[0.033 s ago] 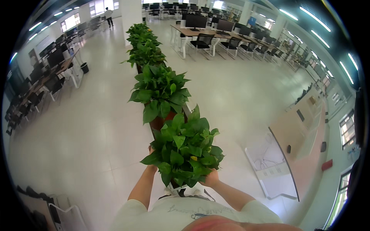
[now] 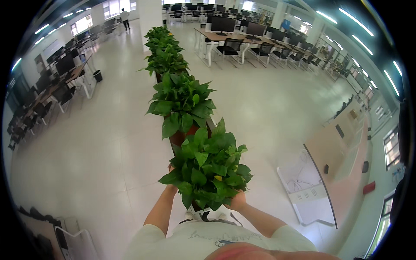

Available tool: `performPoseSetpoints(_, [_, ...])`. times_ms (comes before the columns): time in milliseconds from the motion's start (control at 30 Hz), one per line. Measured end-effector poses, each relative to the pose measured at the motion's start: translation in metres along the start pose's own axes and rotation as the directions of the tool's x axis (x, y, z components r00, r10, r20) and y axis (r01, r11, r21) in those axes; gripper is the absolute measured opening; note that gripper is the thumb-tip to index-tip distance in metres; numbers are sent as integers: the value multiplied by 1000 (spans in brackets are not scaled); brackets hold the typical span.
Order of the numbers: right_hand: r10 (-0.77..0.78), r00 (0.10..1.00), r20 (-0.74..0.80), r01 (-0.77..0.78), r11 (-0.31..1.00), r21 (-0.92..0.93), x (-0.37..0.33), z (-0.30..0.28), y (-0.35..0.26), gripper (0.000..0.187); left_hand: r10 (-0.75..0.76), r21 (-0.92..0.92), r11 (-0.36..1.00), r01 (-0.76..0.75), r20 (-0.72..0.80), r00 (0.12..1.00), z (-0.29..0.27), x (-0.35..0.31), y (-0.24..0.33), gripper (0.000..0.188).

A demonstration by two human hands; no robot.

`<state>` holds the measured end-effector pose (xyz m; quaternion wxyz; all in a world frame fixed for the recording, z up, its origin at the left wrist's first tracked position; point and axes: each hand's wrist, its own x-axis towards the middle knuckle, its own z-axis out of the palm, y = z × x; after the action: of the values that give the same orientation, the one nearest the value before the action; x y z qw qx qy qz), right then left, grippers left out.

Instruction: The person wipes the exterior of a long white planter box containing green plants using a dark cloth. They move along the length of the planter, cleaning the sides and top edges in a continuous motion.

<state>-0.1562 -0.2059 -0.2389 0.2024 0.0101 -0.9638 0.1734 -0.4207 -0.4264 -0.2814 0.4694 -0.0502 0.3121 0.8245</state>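
A bushy potted plant (image 2: 208, 169) with broad green leaves and one yellowed leaf is right in front of my body. My left hand (image 2: 172, 187) grips it from the left side, partly under the leaves. On the right, my right hand (image 2: 236, 201) is closed around its lower edge, with the fingertips hidden by foliage. The leaves cover nearly all of the pot, and whether it rests on anything cannot be seen. Just beyond stands a second leafy plant (image 2: 184, 102) in a reddish-brown pot (image 2: 178, 138), part of a row running away from me.
More green plants (image 2: 164, 50) continue the row toward a white pillar (image 2: 149, 19). Desks with monitors and black chairs (image 2: 231, 47) stand at the far right and left. A black bin (image 2: 98, 76) is at left. A wooden-topped table (image 2: 331, 173) and whiteboard (image 2: 303, 186) are at right. A person (image 2: 125, 18) stands far off.
The room has shifted very slightly to the right in view. My hands and the near plant stay in the same place.
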Motion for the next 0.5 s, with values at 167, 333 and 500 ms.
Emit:
performPoseSetpoints(167, [-62,997,47,62,998,-6,-9,12,11,37,144,291,946,-144,22,989,-48,-15,-39,56])
performPoseSetpoints(333, [-125,992,30,124,992,20,-5,-13,7,36,173,347,929,-132,-89,981,-38,-48,-85,58])
performPoseSetpoints(500, [-207,978,-8,207,977,47,-7,-10,14,36,207,408,911,-54,-340,917,-14,-99,-128,45])
